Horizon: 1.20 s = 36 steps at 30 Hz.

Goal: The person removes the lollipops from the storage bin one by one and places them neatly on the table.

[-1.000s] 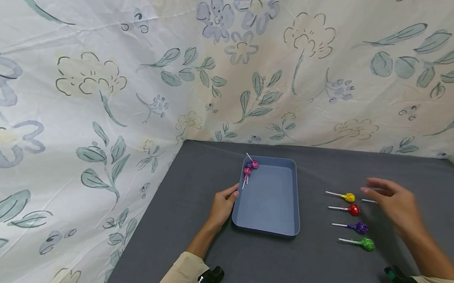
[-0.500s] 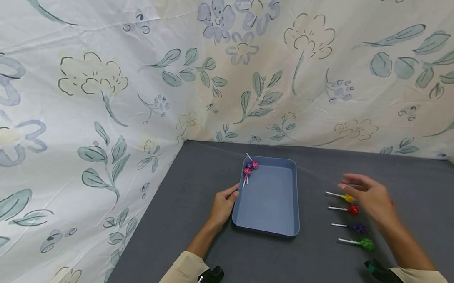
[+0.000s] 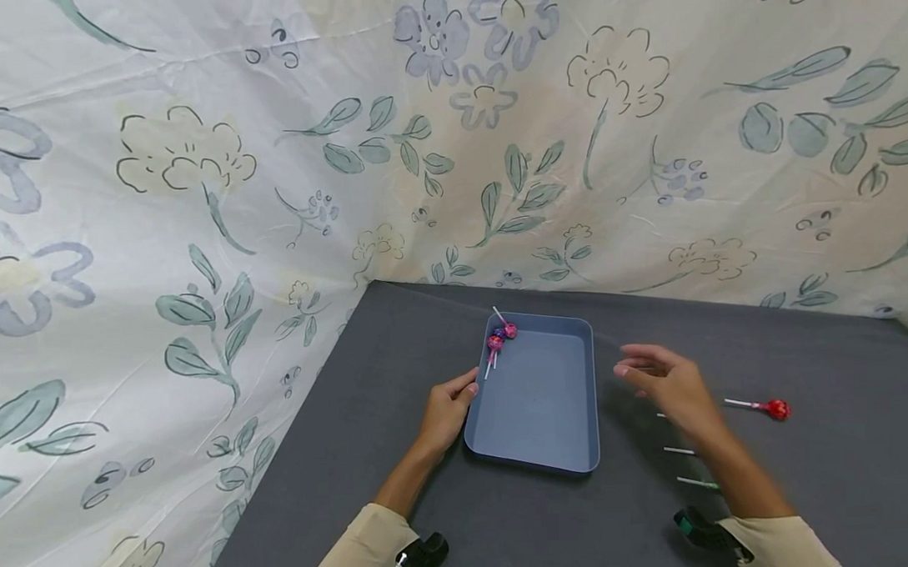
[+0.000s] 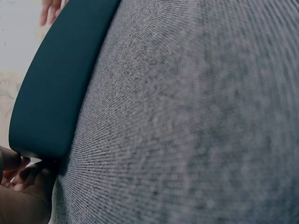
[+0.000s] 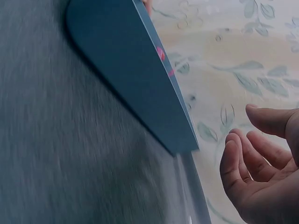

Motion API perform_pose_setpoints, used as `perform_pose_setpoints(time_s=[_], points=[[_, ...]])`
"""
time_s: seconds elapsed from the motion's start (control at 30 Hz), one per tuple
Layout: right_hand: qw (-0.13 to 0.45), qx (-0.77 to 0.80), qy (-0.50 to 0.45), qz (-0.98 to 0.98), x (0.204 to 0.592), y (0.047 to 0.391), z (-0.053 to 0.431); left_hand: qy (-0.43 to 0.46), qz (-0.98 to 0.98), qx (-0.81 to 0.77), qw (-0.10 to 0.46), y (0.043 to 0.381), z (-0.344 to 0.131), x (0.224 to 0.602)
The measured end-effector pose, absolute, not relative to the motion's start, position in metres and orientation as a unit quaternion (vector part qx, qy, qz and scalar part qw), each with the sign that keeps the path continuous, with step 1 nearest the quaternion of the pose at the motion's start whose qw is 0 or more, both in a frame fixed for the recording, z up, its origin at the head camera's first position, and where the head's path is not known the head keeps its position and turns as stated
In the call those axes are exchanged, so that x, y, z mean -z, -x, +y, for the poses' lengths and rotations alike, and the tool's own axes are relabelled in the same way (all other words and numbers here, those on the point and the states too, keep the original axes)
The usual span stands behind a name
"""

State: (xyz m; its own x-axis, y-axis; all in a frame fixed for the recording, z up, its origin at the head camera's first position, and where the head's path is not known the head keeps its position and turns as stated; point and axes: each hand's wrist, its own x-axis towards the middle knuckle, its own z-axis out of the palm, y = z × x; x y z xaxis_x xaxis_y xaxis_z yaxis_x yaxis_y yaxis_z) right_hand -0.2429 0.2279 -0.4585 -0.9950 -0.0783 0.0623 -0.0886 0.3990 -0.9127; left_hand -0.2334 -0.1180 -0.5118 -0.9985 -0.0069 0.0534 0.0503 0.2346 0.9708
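A blue-grey rectangular tray (image 3: 536,397) lies on the dark cloth. My left hand (image 3: 445,416) holds its left edge, thumb at the rim; the left wrist view shows those fingers (image 4: 35,186) against the tray wall. In the tray's far left corner sit a pink lollipop (image 3: 510,331), a red-pink lollipop (image 3: 494,343) and a purple one between them. My right hand (image 3: 668,389) hovers just right of the tray, fingers loosely bent and thumb apart, with nothing visible between them in the right wrist view. Below it, several lollipop sticks (image 3: 679,451) show; their heads are hidden by the hand and forearm.
A red lollipop (image 3: 778,409) lies alone further right on the grey cloth (image 3: 851,470). A flowered fabric sheet (image 3: 451,192) hangs behind the table and along its left side.
My right hand has moved left across the lollipops toward the tray, uncovering the red lollipop at the right and covering the heads of the others. The left hand and tray stay put.
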Motion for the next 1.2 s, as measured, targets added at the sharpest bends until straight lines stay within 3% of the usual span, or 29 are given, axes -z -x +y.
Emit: perform_pose_setpoints(time_s=[0.43, 1.2], points=[[-0.019, -0.568, -0.063, -0.82, 0.462, 0.25, 0.179, 0.016, -0.777, 0.629, 0.023, 0.232, -0.115, 0.511], [-0.04, -0.606, -0.068, -0.792, 0.457, 0.264, 0.137, 0.023, -0.775, 0.631, 0.022, 0.234, -0.116, 0.511]])
